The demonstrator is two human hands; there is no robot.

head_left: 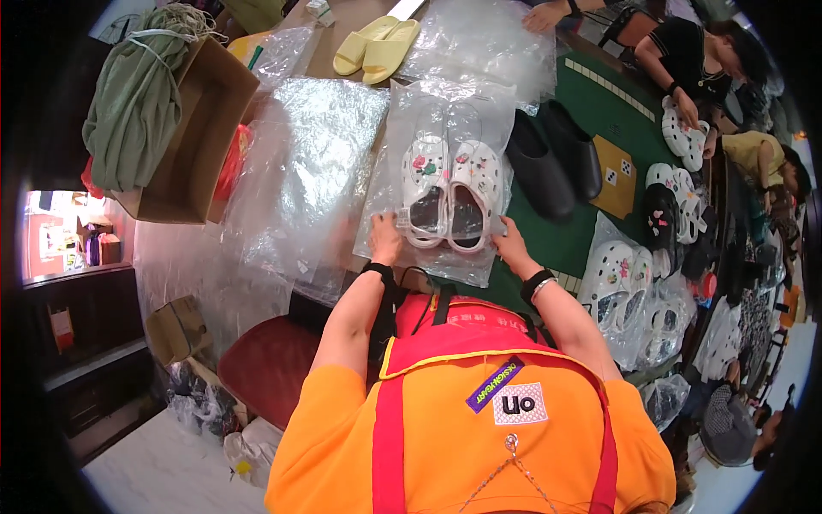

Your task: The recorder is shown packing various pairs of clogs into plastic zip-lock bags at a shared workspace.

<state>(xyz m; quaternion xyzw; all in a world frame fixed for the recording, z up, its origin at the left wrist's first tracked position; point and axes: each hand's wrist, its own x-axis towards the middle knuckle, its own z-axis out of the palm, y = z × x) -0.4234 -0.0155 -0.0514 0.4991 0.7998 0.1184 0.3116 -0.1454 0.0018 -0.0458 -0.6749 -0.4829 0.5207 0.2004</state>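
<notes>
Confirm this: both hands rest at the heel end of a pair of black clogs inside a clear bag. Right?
Not quite. In the head view the clogs in the bag are white, with small charms; left hand and right hand do rest at their heel end.

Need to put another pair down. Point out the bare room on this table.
Bare green tabletop lies below the pair of black rubber clogs, right of the clear plastic bag of white clogs that both hands hold. Crowded: stacked clear bags left, bagged white clogs right, yellow slippers beyond.
</notes>
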